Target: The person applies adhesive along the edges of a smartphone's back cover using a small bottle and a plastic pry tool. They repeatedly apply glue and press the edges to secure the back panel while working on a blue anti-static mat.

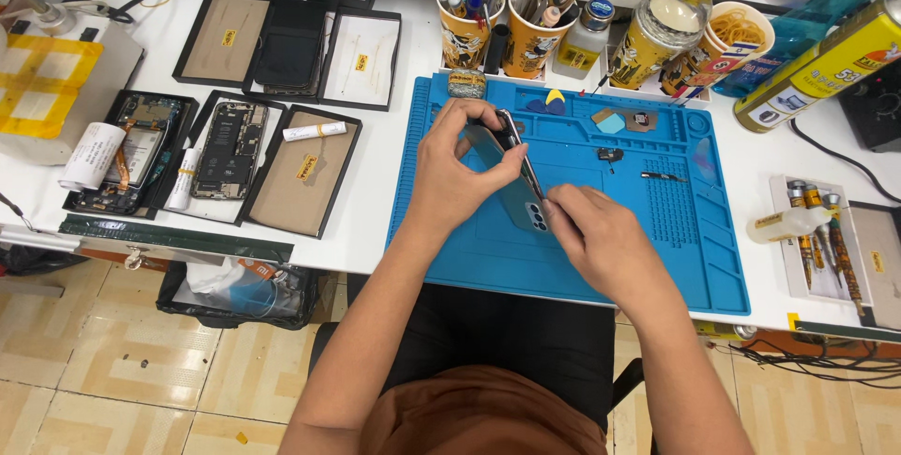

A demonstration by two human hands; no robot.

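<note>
White workbench (375, 220) above a tiled floor, crowded with repair clutter. Toward its left edge, shallow black trays (305, 174) hold opened phones (230, 147), brown backing cards and a small white roll (89, 155). At the middle lies a blue work mat (582, 258), its near edge running along the bench front where a person sits. Over the mat's left half, the left hand (450, 178) wraps around the top of a phone (514, 178), fingers curled over its upper end and thumb against the blue-grey back. The phone stands tilted on edge above the mat, camera lenses toward its lower end. Just right, the right hand (601, 239) pinches the phone's lower edge, fingertips (554, 204) tight against the seam; whether a thin tool sits between them cannot be told. Near the mat's back edge rest a blue pick (554, 98) and small parts. Behind stand cups of pens (465, 28), with a spray bottle (826, 9) at the far right corner and screwdrivers (821, 239) along the right edge.
</note>
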